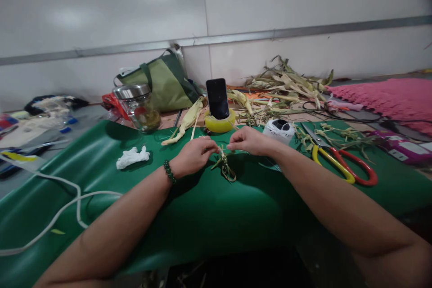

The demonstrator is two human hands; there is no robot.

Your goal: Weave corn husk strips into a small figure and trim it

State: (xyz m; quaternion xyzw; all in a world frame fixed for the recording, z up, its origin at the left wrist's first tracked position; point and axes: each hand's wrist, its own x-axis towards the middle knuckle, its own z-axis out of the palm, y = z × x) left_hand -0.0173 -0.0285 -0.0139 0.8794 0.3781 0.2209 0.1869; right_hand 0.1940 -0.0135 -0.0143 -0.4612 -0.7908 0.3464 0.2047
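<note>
Both my hands meet over the green mat (202,216). My left hand (194,155), with a green bead bracelet on its wrist, pinches one end of a thin pale strand. My right hand (249,140) pinches the other end. Between and below them hangs a small woven bundle of dried leaf strips (225,166), which touches the mat. A white spool of thread (279,129) stands just right of my right hand.
A phone (218,98) stands in a yellow tape roll (220,123). Scissors (340,162) with yellow and red handles lie at right. Behind are a dried leaf pile (286,83), a glass jar (138,107), a green bag (164,82), a crumpled tissue (132,156), a white cable (60,209) and pink cloth (388,99).
</note>
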